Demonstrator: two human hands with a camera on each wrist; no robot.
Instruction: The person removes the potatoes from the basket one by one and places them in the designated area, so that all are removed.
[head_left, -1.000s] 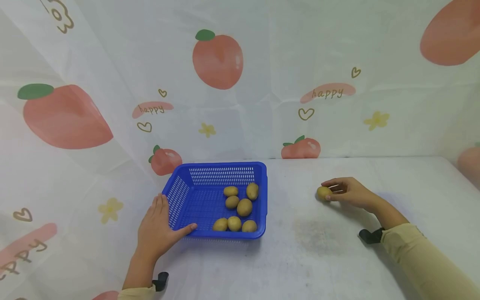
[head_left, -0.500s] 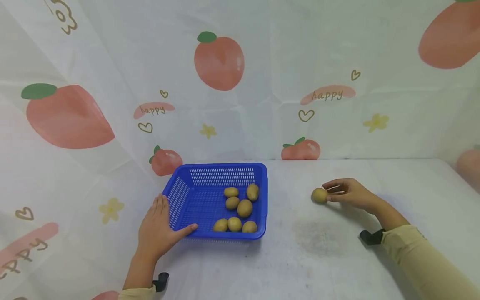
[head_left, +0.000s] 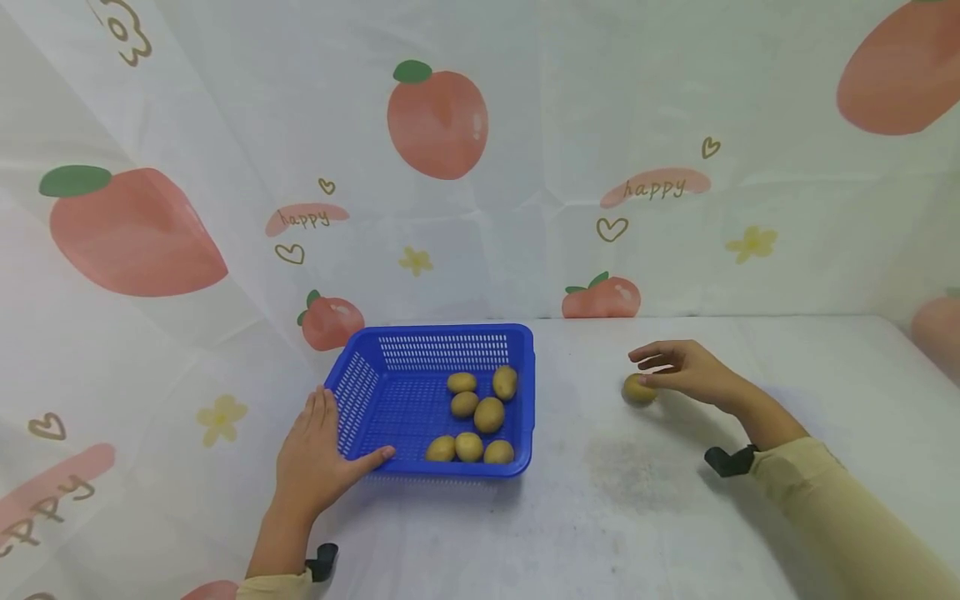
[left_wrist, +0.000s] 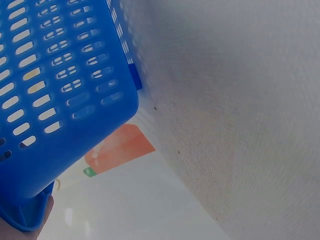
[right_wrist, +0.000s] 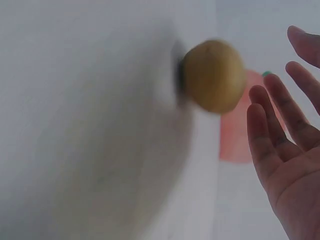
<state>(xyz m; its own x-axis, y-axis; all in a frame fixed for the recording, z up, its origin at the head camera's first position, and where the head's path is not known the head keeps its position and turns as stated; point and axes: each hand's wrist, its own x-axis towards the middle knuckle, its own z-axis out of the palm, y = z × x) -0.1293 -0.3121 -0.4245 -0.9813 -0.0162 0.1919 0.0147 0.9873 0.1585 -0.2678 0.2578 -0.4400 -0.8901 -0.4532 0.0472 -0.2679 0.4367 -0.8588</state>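
Note:
My left hand rests at the near left corner of a blue plastic basket, its fingers straight along the left rim and its thumb lying over the front rim. In the left wrist view, the slotted wall of the basket fills the upper left, with only a bit of the hand below its corner. Over on the right, a single potato lies on the white table. Just above it hovers my right hand, palm down with spread fingers. The right wrist view has this potato apart from the loose fingers.
Several potatoes lie in the right half of the basket. The table has a white covering with a greyish smudge in front of the single potato. A white curtain printed with peaches and flowers hangs behind and to the left.
The single potato has shifted left, away from my right hand's grasp. That hand has let go, lifted and moved left over it. My left hand and the basket have stayed put.

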